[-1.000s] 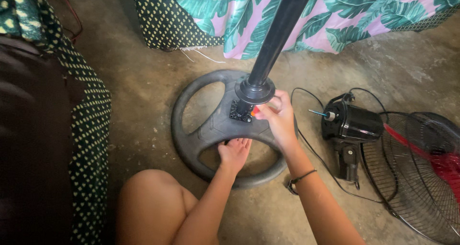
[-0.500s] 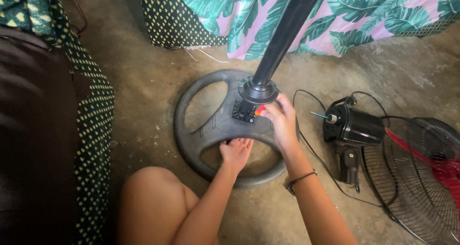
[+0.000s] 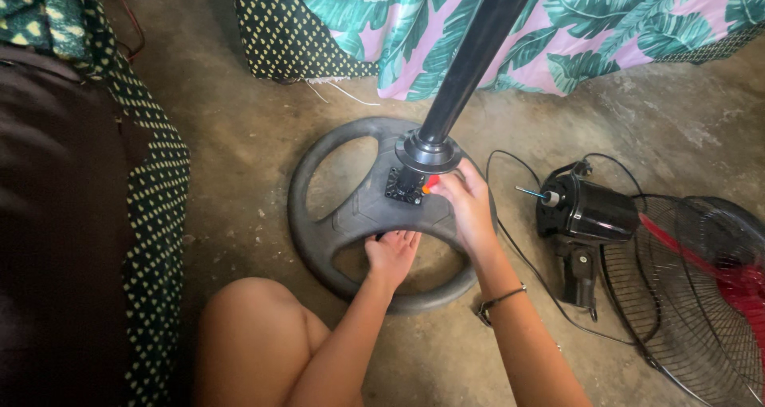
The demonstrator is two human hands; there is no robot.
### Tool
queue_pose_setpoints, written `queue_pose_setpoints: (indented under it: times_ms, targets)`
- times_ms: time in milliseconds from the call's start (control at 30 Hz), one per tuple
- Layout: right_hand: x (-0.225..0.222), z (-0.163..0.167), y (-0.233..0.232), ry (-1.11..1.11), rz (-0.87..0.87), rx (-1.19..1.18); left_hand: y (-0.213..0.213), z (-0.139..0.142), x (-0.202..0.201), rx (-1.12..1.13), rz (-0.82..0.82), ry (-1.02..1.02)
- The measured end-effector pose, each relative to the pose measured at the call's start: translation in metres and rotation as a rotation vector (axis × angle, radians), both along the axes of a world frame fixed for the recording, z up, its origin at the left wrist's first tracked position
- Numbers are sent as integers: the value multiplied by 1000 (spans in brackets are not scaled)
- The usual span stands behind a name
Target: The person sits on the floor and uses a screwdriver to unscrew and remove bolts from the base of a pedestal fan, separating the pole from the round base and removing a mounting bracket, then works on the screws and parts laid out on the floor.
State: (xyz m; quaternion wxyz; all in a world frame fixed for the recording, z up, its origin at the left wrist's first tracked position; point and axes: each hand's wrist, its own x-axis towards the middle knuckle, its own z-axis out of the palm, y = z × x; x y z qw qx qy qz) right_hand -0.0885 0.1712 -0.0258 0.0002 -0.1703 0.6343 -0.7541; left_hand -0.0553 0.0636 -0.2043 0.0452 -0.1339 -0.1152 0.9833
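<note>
A round black fan base [image 3: 319, 216] lies on the concrete floor, with a black pole [image 3: 470, 60] rising from its hub. My right hand [image 3: 466, 204] is at the foot of the pole, its fingers closed around a small tool with an orange-red handle [image 3: 430, 185]. My left hand [image 3: 390, 252] presses flat on a spoke of the base, fingers spread, holding nothing. A bracelet sits on my right wrist [image 3: 498, 302].
A black fan motor [image 3: 586, 212] with its cord lies to the right, beside a wire grille and red blades [image 3: 701, 295]. Leaf-print cloth [image 3: 558, 33] hangs behind. Dotted fabric over dark furniture [image 3: 151, 192] stands at left. My bare knee [image 3: 255, 335] is below.
The view has shifted slightly. Both hands stay in the same places on the base and the pole's foot.
</note>
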Motion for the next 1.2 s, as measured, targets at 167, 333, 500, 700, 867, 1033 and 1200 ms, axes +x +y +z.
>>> queue_pose_setpoints:
  times_ms: [167,333,500,700,867,1033,1200]
  targets:
    - [-1,-5,1,102,-36,104,0,-2,-1,-5,-1,35]
    - [-1,-1,5,-68,-47,-27,1,-6,-3,-5,-8,14]
    - [0,-3,3,61,-86,40,2,-10,-4,-25,5,73]
    - [-2,-5,7,-29,-85,37,-1,-6,-2,-48,-14,35]
    - [0,-1,6,77,-8,3,-1,-3,-1,-24,-8,37]
    - [3,4,6,-6,-92,118,0,-5,-2,-40,-10,35]
    - [2,2,4,-44,-42,-11,0,-5,-2,-17,-17,28]
